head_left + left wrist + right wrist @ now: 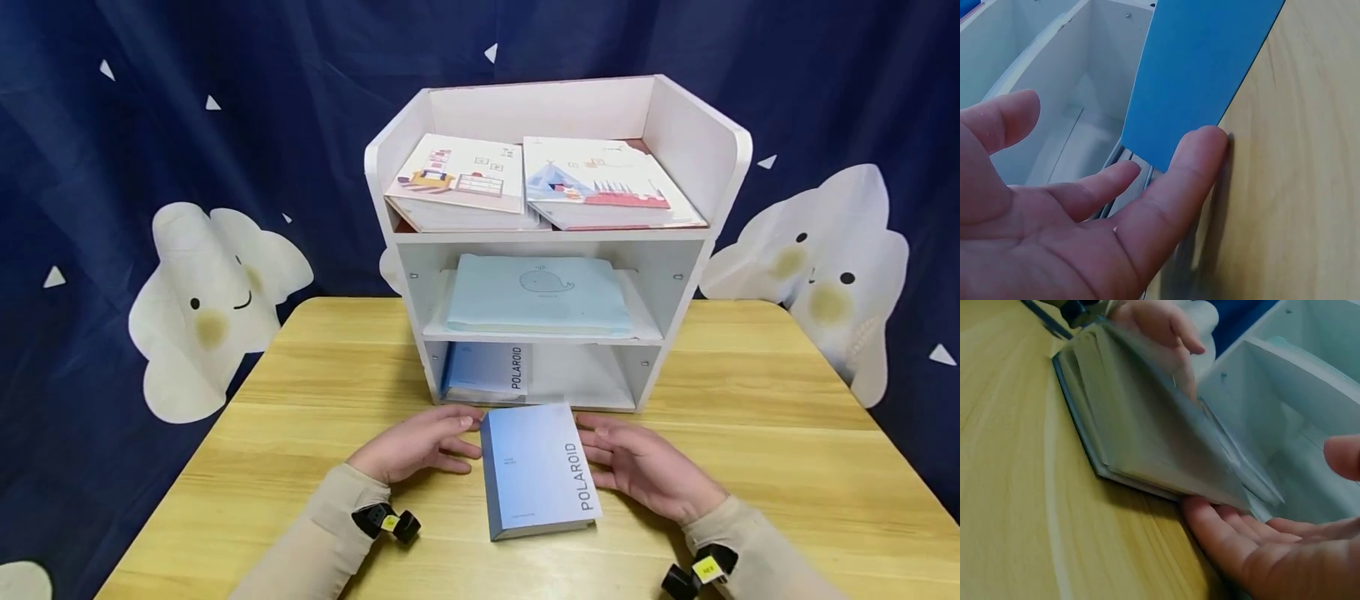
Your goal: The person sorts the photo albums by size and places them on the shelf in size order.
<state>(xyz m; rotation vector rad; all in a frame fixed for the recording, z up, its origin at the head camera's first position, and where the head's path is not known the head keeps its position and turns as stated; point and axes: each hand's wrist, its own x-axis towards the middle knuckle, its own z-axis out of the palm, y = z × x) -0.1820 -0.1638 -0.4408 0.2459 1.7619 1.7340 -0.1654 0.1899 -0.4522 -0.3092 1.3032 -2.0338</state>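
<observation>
A blue photo album (534, 475) marked POLAROID lies on the table in front of the shelf, cover up. Its blue spine (1194, 75) faces my left hand (423, 446), whose fingertips are right at the far left corner with the thumb raised. Along the other side is my right hand (645, 467), fingers loosely bent at the page edge. In the right wrist view the album's pages (1141, 412) show slightly fanned, with my right fingertips against the lower corner. A second POLAROID album (487, 368) lies on the bottom shelf, at the left.
The white shelf unit (693, 283) stands at the back of the wooden table (315, 367). A light blue whale-print book (540, 296) lies on its middle shelf. Illustrated books sit in a left stack (465, 179) and a right stack (600, 179) on top.
</observation>
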